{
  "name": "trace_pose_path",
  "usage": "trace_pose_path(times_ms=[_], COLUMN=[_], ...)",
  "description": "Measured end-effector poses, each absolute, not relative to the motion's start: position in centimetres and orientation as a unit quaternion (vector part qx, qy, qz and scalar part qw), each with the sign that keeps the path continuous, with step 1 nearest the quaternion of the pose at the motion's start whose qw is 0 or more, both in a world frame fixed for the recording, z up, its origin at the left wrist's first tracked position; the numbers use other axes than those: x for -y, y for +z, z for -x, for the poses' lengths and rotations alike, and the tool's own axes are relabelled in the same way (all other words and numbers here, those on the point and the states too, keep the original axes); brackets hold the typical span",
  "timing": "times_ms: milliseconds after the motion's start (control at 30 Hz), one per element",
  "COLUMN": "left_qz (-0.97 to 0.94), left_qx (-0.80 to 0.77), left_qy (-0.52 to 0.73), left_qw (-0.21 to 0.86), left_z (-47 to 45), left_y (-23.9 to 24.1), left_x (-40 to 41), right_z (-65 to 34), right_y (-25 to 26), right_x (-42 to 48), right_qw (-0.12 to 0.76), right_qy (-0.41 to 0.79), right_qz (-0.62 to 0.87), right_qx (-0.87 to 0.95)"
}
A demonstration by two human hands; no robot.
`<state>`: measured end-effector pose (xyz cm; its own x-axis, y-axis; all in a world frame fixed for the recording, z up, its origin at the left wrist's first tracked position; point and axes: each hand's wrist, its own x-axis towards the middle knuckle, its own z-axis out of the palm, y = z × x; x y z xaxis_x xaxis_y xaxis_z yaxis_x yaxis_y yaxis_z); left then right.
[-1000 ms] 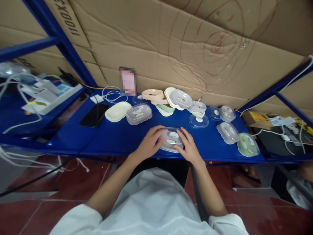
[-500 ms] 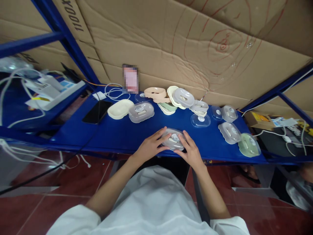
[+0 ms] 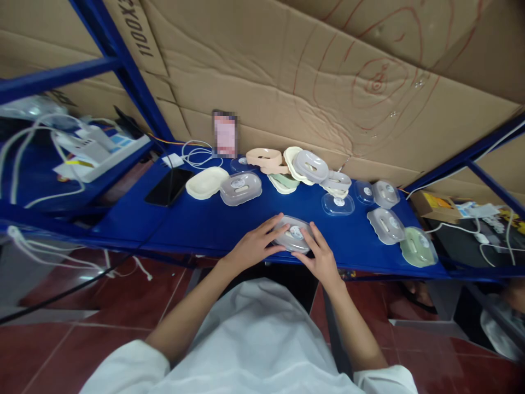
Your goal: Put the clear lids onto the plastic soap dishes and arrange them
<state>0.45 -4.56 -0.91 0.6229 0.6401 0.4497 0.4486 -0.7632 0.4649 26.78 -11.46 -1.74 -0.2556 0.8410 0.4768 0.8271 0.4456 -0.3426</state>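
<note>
A grey soap dish [image 3: 292, 241] with a clear lid and a round sticker lies near the front edge of the blue table. My left hand [image 3: 256, 241] grips its left side, fingers over the lid and thumb at the near edge. On the other side my right hand [image 3: 322, 253] grips it the same way. Beyond it are a lidded grey soap dish [image 3: 240, 189], a cream dish [image 3: 207, 183] and a clear lid [image 3: 338, 203]. A pile behind has a peach dish part [image 3: 264, 160] and a grey insert [image 3: 310, 166].
At the right stand lidded dishes in grey [image 3: 385, 225] and green [image 3: 418, 247]. A black phone [image 3: 167, 187] and a white charger [image 3: 173, 160] lie left; another phone [image 3: 225, 134] leans on the cardboard wall [image 3: 246, 76]. A dark cable crosses the table's left side.
The view has shifted slightly, so the table appears a little lower and to the right. Both hands stay on the grey soap dish, with little visible movement.
</note>
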Motion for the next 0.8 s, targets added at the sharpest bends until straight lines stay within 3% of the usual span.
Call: trace_pose_path(times_ms=[100,233,400,600,800], left_qz=[-0.88,-0.798,-0.729,-0.717,-0.715], left_qx=[-0.314,-0.469,-0.63,-0.662,-0.673], left_qy=[0.331,0.377,0.266,0.2,0.157], left_qw=[0.134,0.044,-0.029,-0.092,-0.108], left_z=[1.1,5.7,10.4,9.6,8.6], left_y=[-0.1,0.9,0.6,-0.2,1.2], left_x=[3.9,1.9,-0.1,1.2,5.5], right_z=[-26.8,-27.5,-27.9,-24.6,-22.3], right_y=[-1.5,-1.4,-1.2,0.0,0.6], right_x=[11.6,11.1,9.3,8.5,6.5], right_qw=[0.302,0.299,0.317,0.267,0.272], right_qy=[0.015,-0.032,-0.09,-0.063,-0.051], right_qz=[0.54,0.594,0.676,0.69,0.67], right_qx=[0.785,0.746,0.659,0.67,0.689])
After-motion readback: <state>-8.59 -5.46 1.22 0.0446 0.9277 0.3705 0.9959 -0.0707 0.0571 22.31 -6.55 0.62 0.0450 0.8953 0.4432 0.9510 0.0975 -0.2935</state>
